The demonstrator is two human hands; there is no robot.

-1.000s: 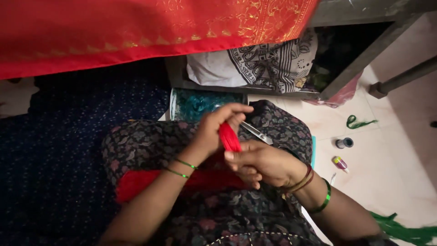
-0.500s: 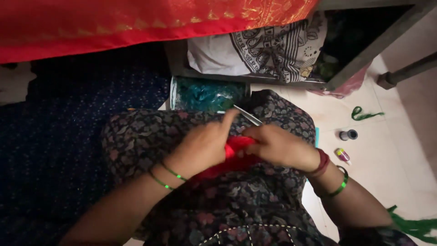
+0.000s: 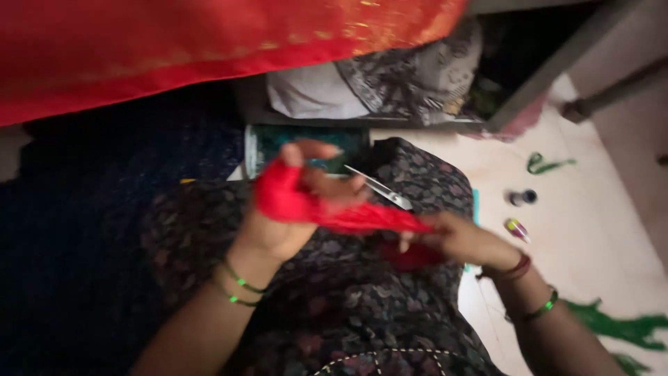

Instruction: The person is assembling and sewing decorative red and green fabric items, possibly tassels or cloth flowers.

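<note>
Left hand (image 3: 292, 209), wrapped in and gripping the red cloth strip (image 3: 348, 214); it runs toward four o'clock into the pinching right hand (image 3: 459, 240).

The left hand (image 3: 292, 202) now sits higher and further left than half a second ago, raised off the lap with its fingers spread. The red cloth strip (image 3: 327, 209), bunched between both hands in the previous frame, is now wound over the left hand's fingers and drawn out taut toward the right hand (image 3: 459, 240). The right hand has shifted rightward and lower, so the two hands, previously close together, are now apart with the strip spanning the gap. The scissors (image 3: 379, 186), earlier just above the joined hands, now lie directly behind the stretched strip. The camera view has tilted slightly.
</note>
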